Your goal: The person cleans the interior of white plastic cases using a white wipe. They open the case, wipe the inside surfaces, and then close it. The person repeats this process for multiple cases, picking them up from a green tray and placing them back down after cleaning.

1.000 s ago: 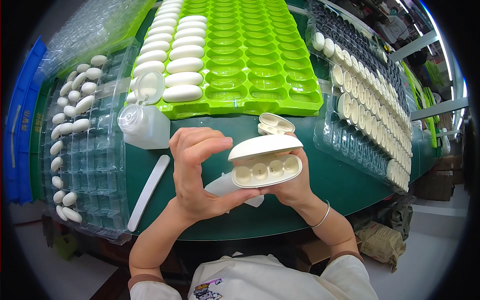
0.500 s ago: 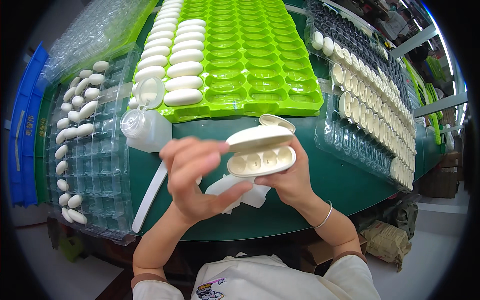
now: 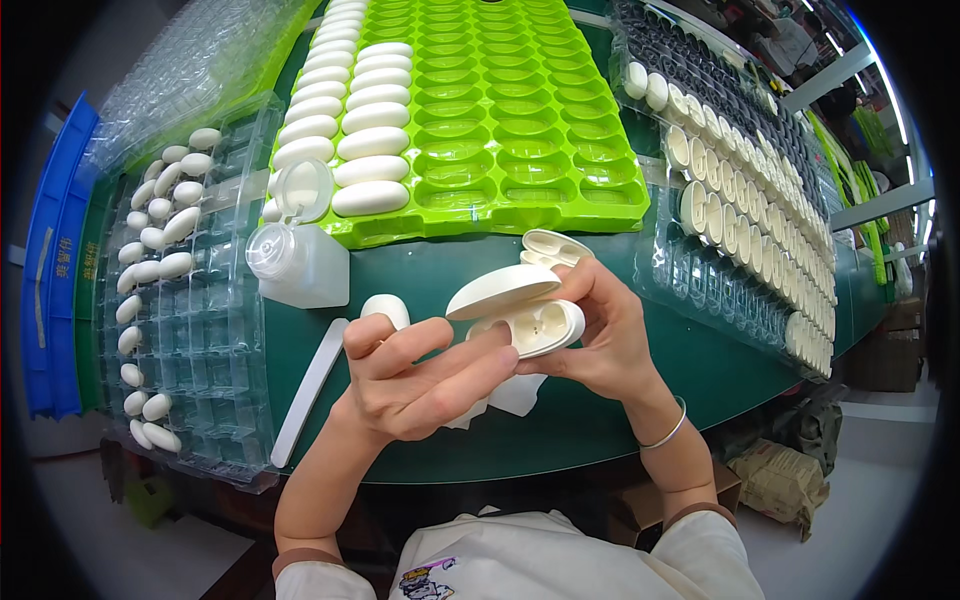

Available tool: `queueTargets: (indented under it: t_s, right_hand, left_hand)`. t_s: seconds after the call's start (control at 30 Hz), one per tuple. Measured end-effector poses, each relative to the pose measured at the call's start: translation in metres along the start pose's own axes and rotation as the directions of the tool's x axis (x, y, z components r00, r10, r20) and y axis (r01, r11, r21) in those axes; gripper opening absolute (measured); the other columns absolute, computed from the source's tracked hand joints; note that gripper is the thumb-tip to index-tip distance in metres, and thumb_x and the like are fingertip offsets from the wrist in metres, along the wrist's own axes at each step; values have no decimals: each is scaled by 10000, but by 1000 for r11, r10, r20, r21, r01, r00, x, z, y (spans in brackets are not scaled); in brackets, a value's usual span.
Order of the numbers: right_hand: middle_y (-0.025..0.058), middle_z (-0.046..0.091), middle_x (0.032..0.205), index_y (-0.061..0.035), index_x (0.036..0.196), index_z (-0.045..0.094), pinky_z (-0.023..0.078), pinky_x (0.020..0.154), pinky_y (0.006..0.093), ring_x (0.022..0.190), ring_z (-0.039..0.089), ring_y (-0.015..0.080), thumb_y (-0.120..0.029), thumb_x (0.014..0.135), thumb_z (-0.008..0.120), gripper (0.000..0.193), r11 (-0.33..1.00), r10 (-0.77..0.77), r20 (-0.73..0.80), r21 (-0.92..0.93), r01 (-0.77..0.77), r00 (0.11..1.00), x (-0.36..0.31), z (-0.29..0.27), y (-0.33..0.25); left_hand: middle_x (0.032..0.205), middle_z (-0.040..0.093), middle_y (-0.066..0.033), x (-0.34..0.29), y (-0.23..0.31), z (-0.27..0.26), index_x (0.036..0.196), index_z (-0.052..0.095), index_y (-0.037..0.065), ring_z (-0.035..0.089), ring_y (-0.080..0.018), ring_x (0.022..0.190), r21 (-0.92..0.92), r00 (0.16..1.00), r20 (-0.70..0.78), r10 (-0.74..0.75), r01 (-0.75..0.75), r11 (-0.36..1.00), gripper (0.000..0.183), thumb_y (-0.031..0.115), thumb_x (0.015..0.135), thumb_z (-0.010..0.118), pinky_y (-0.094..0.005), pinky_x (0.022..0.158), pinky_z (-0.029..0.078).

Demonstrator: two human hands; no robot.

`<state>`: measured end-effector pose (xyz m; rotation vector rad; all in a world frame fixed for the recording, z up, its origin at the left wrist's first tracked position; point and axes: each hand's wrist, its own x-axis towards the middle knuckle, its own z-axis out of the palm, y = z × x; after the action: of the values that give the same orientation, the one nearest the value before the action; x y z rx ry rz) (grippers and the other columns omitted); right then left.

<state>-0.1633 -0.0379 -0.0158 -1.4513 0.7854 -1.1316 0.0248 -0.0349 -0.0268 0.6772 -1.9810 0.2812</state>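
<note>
A white oval case (image 3: 556, 331), like an earbud charging case, is held in front of me with its hinged lid raised and hollow wells inside. My right hand (image 3: 612, 325) grips its right end between thumb and fingers. My left hand (image 3: 420, 378) is at its left end, thumb and fingers pressed together there and covering part of the wells. Just beyond the right hand lies another open case (image 3: 553, 247). A smooth white rounded piece (image 3: 386, 308) sits on the table behind my left fingers. Under the hands, a white wipe (image 3: 517, 394) is partly hidden.
A bright green tray (image 3: 480, 214) holds white oval pieces in its left columns. Left of it stand a clear bottle (image 3: 305, 265) with its cap flipped up, a white strip (image 3: 309, 395) and a clear tray (image 3: 215, 380) of small white pieces. Cream shells fill trays (image 3: 690, 290) at right.
My left hand has moved from beside the raised lid onto the case's left end. The case has shifted slightly and turned. The white rounded piece behind my left hand now shows more.
</note>
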Motion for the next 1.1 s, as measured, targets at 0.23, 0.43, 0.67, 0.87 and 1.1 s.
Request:
queueTargets:
  t_s: [0.23,0.43,0.67,0.87,1.1]
  right_hand:
    - [69,578,915,-24,866,527,461,817,293,880,571,141,-7,595,769,364,1000,16,-17,-1,-16,1000,-1,-1,6]
    - [85,556,1028,8,1037,474,416,879,308,975,533,147,-47,689,710,424,901,277,-105,373,-220,955,4,1,0]
    - [97,555,1045,22,1116,449,424,864,299,975,540,162,-115,714,704,496,843,358,-78,456,-286,931,2,10,5]
    - [94,581,936,11,983,485,463,769,255,863,576,140,-128,741,682,342,835,468,-64,360,-417,882,2,15,12]
    - [143,606,742,-15,858,472,498,652,280,692,612,188,-338,914,393,337,797,459,88,400,-453,884,-3,17,16]
  left_hand:
    - [844,581,20,3,-4,-4,1008,415,139,400,-139,731,-280,968,193,-161,212,936,553,170,599,787,-303,694,273]
    - [959,463,-95,-4,-10,-1,1125,381,29,412,-145,812,-743,747,90,-658,491,455,539,147,695,684,-272,728,345]
    - [1158,523,-140,-3,-8,8,1235,372,-8,506,-224,1060,-555,619,501,-604,766,324,667,217,695,692,-325,872,381]
    - [1161,500,-156,3,0,11,1192,447,43,514,-298,1034,-450,839,375,-394,537,713,641,94,619,730,-354,861,416]
    - [1036,538,-125,2,-7,2,1142,449,13,526,-162,722,-566,359,754,-550,781,-266,389,305,888,417,-260,597,443]
